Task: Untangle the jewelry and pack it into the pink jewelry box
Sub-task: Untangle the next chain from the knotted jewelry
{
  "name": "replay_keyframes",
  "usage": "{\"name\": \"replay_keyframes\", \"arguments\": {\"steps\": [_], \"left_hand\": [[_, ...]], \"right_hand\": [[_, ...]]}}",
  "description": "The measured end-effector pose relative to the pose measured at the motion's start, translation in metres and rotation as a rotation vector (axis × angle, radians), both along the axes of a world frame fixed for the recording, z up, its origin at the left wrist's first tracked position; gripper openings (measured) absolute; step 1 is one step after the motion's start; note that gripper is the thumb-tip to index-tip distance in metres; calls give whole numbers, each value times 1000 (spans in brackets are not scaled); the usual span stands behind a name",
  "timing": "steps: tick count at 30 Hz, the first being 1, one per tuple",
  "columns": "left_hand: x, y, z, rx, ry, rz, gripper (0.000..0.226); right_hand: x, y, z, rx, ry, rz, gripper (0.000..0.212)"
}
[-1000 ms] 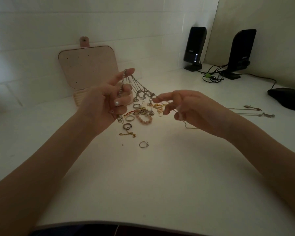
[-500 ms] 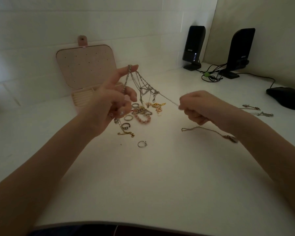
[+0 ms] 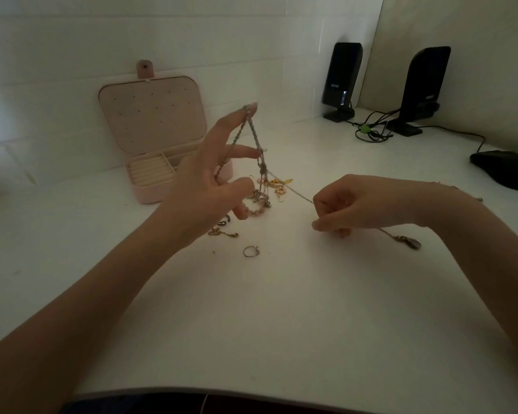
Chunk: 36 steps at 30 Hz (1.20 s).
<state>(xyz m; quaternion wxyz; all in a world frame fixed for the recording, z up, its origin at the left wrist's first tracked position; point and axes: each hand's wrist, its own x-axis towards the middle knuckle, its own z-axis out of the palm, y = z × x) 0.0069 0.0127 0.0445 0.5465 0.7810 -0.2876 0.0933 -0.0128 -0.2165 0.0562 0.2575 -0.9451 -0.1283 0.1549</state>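
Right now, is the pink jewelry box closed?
No, the pink jewelry box stands wide open with its inner compartments exposed.

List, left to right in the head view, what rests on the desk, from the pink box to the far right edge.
pink jewelry box → loose ring → first black speaker → second black speaker → black mouse. Left out, since they overlap these: left hand, right hand and the chain tangle they hold.
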Motion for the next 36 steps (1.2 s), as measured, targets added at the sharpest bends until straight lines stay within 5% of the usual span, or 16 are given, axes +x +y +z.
{"name": "replay_keyframes", "arguments": {"steps": [5, 9, 12, 16, 24, 32, 36], "left_hand": [[3, -3, -5, 87, -24, 3, 107], [9, 0, -9, 39, 52, -22, 104], [7, 0, -8, 2, 76, -24, 81], [2, -3, -6, 76, 11, 108, 24], [2, -3, -5, 254, -251, 90, 2], [-2, -9, -4, 6, 62, -44, 17], [-4, -13, -4, -81, 238, -117, 22]], "right_hand": [[-3, 5, 3, 92, -2, 7, 59], [-4, 0, 9, 185, 18, -38, 56], [-2, -10, 9, 134, 30, -112, 53], [-3, -14, 12, 142, 87, -98, 47], [-8, -15, 22, 398, 21, -16, 49], [-10, -19, 20, 143, 137, 19, 49], [-6, -14, 19, 97, -160, -73, 53]]}}
